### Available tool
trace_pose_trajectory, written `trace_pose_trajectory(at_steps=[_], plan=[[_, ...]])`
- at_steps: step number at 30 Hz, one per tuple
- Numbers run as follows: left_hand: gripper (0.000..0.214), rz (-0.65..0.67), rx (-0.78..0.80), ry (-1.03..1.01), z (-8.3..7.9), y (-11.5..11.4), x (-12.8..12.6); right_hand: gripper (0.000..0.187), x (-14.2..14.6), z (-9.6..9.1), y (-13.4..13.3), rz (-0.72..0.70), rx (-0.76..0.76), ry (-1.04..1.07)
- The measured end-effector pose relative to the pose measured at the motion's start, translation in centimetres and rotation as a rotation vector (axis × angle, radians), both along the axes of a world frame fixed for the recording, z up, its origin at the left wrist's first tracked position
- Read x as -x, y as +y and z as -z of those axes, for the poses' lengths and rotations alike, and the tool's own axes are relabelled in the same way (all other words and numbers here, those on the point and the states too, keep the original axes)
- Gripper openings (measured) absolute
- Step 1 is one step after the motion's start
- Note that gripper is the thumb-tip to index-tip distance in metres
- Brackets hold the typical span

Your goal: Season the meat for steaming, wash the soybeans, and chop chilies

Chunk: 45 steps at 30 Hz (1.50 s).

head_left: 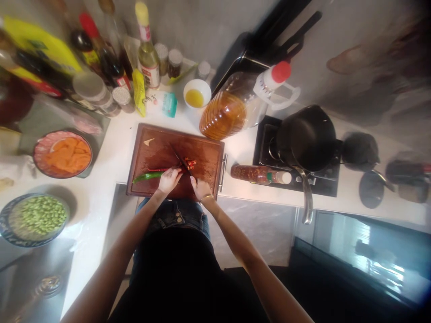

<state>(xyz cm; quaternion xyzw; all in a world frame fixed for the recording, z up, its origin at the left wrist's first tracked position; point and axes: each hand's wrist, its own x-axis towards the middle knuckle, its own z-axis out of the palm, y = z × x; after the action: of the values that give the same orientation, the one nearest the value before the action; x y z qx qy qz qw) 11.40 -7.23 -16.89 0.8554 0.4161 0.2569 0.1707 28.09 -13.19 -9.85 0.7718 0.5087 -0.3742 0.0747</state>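
A brown wooden cutting board (151, 150) lies on the white counter in front of me. On it lie a green chili (145, 177) and a red chili (161, 169), with cut red pieces (191, 162) to the right. My left hand (169, 179) presses down on the chilies, fingers curled. My right hand (201, 187) grips the handle of a dark knife (178, 157), whose blade slants up and left over the red chili.
A big oil jug (225, 112) and a small bowl of oil (197, 95) stand behind the board, bottles and jars (148, 54) at the back left. A plate of orange slices (63, 154) and a bowl of green beans (35, 217) sit left. A black wok (306, 137) is on the stove; a chili bottle (259, 175) lies beside it.
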Motion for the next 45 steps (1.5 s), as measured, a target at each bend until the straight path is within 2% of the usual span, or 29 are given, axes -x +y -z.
trace_pose_trajectory(at_steps=[5,10,15,19,24,28,31,35,38,41,45], plan=[[0.013,-0.003,-0.031,-0.011,-0.2,-0.1,-0.1,0.05,0.6,0.8,-0.2,0.09,-0.07,-0.003],[0.013,-0.011,-0.09,-0.014,-0.2,-0.2,-0.2,0.051,0.0,-1.1,-1.3,0.091,-0.06,0.005],[0.014,-0.019,-0.039,-0.019,-0.1,-0.3,-0.3,0.052,-0.3,-2.9,-1.3,0.051,-0.002,0.003],[0.016,-0.038,-0.002,0.0,-0.1,-0.4,-0.3,0.055,-0.8,-3.4,-1.2,0.054,0.035,0.022],[0.017,-0.023,0.011,-0.011,0.1,-0.3,-0.2,0.06,-0.3,-2.1,-0.3,0.031,0.061,0.04],[0.016,-0.013,-0.004,0.0,0.0,-0.2,-0.2,0.054,1.1,-0.2,0.4,0.023,0.009,-0.02],[0.016,0.002,-0.027,-0.006,-0.7,0.0,-0.3,0.05,1.3,0.0,0.2,0.041,-0.044,-0.018],[0.027,0.008,0.004,-0.036,-2.3,0.3,-0.1,0.048,0.7,-1.4,-0.6,0.061,-0.059,-0.017],[0.034,-0.014,-0.035,-0.042,-3.0,0.2,0.5,0.049,0.2,-2.7,-1.1,0.056,-0.036,-0.017],[0.03,-0.062,-0.036,-0.023,-2.8,0.0,1.0,0.048,0.0,-3.4,-1.6,0.037,-0.008,-0.007],[0.02,-0.098,0.029,0.001,-1.8,-0.2,1.2,0.047,0.0,-3.3,-2.2,0.019,0.014,-0.018]])
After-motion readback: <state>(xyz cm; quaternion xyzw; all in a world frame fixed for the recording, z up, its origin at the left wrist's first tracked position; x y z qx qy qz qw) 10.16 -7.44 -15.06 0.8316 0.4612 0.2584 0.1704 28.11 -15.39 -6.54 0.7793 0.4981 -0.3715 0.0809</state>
